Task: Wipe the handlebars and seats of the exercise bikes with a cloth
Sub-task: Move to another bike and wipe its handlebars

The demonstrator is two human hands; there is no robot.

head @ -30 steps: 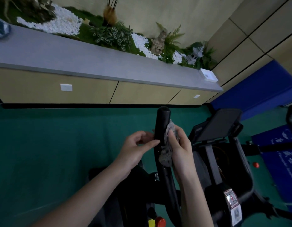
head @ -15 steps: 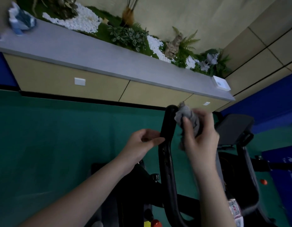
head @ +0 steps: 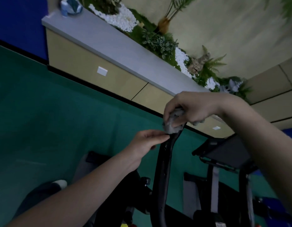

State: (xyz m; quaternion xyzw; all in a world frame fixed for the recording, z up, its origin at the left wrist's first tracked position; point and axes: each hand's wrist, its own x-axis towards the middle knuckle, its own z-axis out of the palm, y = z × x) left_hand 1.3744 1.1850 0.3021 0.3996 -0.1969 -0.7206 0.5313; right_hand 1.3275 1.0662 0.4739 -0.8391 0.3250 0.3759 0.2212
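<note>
The right hand point(head: 193, 108) is curled over the top end of the black handlebar point(head: 165, 169) and holds a crumpled grey cloth point(head: 172, 123) against it. The cloth is bunched and looks mottled, grey with lighter spots; part of it shows under the fingers and a small bit sticks out at the far side of the hand. The left hand point(head: 145, 144) is just below, its fingers straight and close together, the fingertips touching the left side of the handlebar. The handlebar is a long, dark, slightly curved bar that rises from the exercise bike point(head: 224, 185) below. Beyond is a green floor point(head: 52, 112) and a grey ledge point(head: 109, 41) with plants point(head: 158, 41) and white pebbles point(head: 120, 17).
</note>
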